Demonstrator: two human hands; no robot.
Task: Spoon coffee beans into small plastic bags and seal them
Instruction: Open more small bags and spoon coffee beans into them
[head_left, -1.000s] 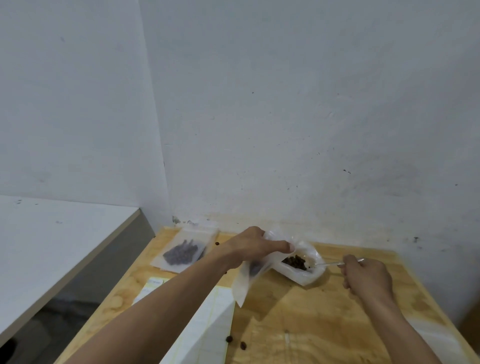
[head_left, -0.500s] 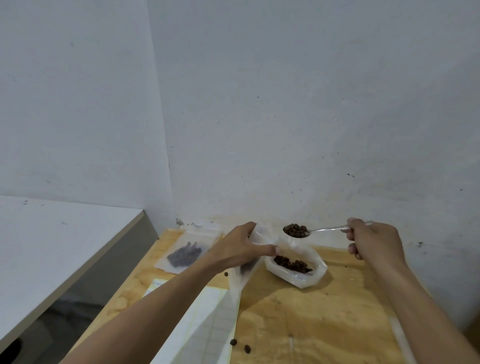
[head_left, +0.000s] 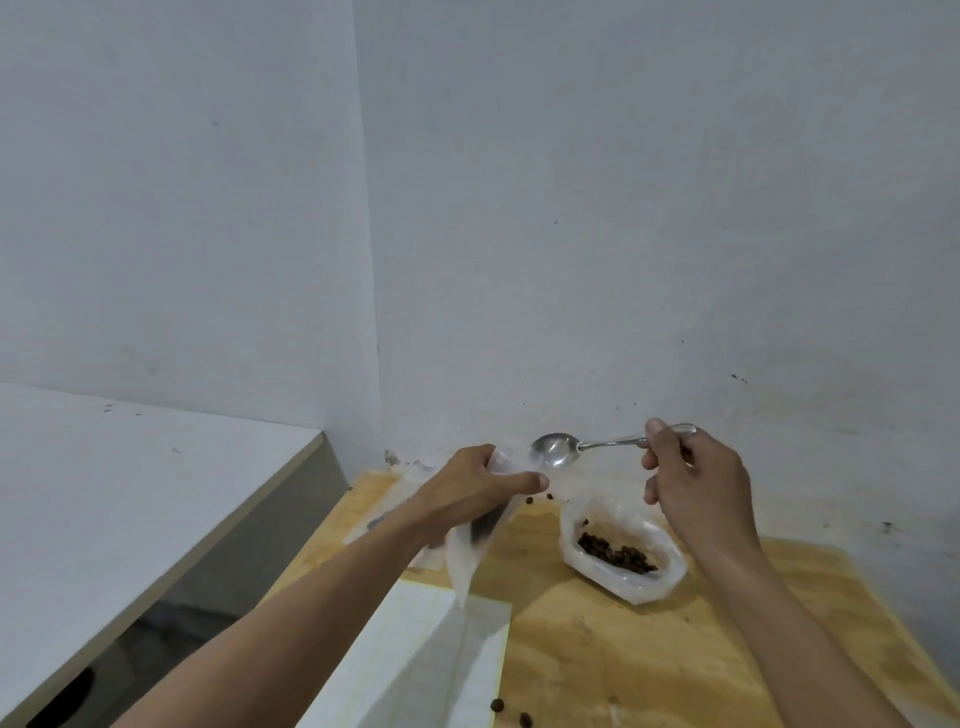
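My left hand (head_left: 470, 488) holds a small clear plastic bag (head_left: 475, 545) by its mouth above the wooden table (head_left: 675, 649); dark beans show in its lower part. My right hand (head_left: 691, 483) grips the handle of a metal spoon (head_left: 556, 449), whose bowl is empty and tipped at the small bag's mouth. A larger open plastic bag of coffee beans (head_left: 618, 556) sits on the table below the spoon, to the right of the small bag.
Two loose beans (head_left: 537, 499) lie near the wall and two more loose beans (head_left: 511, 713) near the front. A stack of flat white bags (head_left: 415, 660) lies at the front left. A filled bag sits mostly hidden behind my left arm. A white counter (head_left: 130, 493) stands left.
The spoon rose from the bean bag with a load, moved left to the small bag's mouth, and is now empty. My left hand lifted the small bag slightly.
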